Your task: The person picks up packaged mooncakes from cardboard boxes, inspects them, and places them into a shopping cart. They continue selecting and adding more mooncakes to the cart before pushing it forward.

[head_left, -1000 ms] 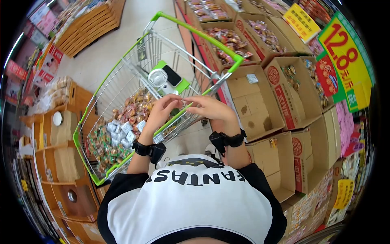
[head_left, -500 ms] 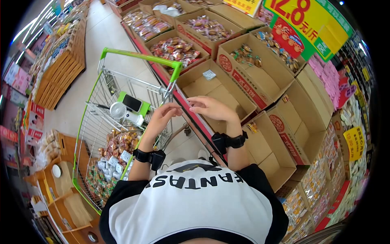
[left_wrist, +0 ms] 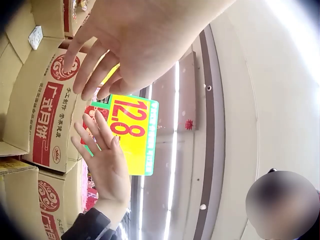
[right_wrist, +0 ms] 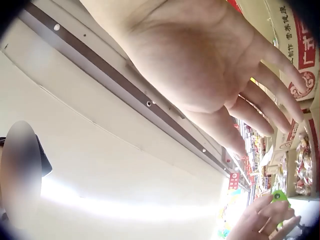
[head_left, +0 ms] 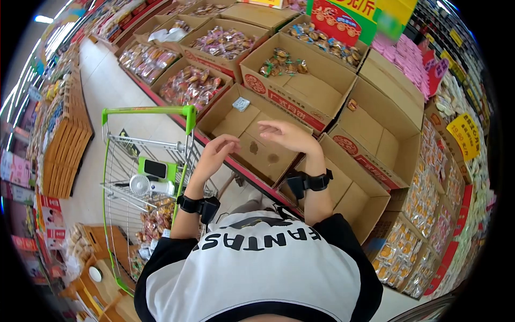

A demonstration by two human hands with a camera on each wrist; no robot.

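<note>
Left hand (head_left: 216,152), right hand (head_left: 289,136), raised apart near box (head_left: 236,122), fingers loosely extended (nothing held), cart (head_left: 150,110) at left

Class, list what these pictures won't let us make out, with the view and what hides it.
Head view: part of the cardboard box, behind the right hand.
Head view: some packets in the cart, behind the left sleeve.
Head view: most of the small yellow sign, cut off by the top edge.
Head view: the phone screen, too small to read.
Both wrist views: a face, blurred over.
</note>
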